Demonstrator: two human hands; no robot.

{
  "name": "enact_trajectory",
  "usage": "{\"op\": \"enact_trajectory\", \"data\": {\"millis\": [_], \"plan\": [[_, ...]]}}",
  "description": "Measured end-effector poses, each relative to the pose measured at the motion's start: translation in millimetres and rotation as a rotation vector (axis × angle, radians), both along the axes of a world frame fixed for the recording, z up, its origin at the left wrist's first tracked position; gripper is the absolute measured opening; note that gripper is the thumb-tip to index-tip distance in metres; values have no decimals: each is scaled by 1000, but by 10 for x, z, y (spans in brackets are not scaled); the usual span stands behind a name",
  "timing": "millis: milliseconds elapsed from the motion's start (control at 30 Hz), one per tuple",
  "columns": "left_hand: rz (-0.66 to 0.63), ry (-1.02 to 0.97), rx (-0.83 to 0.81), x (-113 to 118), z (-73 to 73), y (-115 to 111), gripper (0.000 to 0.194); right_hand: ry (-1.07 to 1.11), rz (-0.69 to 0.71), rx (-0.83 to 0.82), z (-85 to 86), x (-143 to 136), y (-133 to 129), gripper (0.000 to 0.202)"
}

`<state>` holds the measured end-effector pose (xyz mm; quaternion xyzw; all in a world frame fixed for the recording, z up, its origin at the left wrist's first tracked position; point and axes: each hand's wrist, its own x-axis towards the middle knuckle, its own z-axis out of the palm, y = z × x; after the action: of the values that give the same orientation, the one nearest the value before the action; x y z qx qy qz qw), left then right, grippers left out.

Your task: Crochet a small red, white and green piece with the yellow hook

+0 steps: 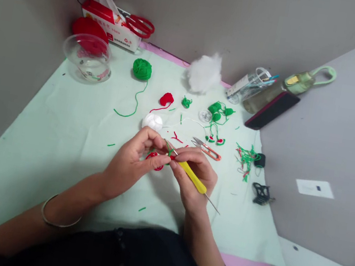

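Note:
My right hand (195, 177) is closed around a crochet hook (193, 177) with a yellow handle, its metal tip pointing up and left. Pinched in my left hand (135, 158) is a small red and green crochet piece (171, 154), and green yarn loops near the hook's tip. Red yarn (158, 166) shows below the left fingers. Just beyond my hands sit a white yarn ball (152, 122) and orange-handled thread snips (207, 149). Part of the crochet piece is hidden by my fingertips.
A green yarn ball (142, 69), a clear plastic tub (87, 61) and a tissue box (113, 27) with red scissors (140, 26) stand back left. White stuffing (204, 73) lies at the back. Right are a bottle (267, 98), a phone (272, 111) and yarn scraps (245, 157).

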<state>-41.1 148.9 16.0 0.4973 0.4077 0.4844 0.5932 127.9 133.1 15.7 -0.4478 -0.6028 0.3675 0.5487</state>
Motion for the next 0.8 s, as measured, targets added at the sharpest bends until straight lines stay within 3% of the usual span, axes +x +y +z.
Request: {"op": "enact_trajectory", "data": {"millis": [100, 333, 467, 667, 800], "plan": [[5, -182, -129, 57, 25, -11, 26, -76, 7, 70, -19, -2, -3, 13], [31, -214, -168, 44, 45, -4, 23, -255, -57, 160, -40, 11, -48, 24], [20, -241, -140, 60, 25, -5, 25, -231, -64, 215, -68, 3, -30, 26], [42, -161, -79, 72, -21, -19, 27, -194, -164, 244, -109, -21, 3, 20], [85, -100, -86, 58, -9, -19, 28, -239, -111, 295, -107, -8, 12, 19]]}}
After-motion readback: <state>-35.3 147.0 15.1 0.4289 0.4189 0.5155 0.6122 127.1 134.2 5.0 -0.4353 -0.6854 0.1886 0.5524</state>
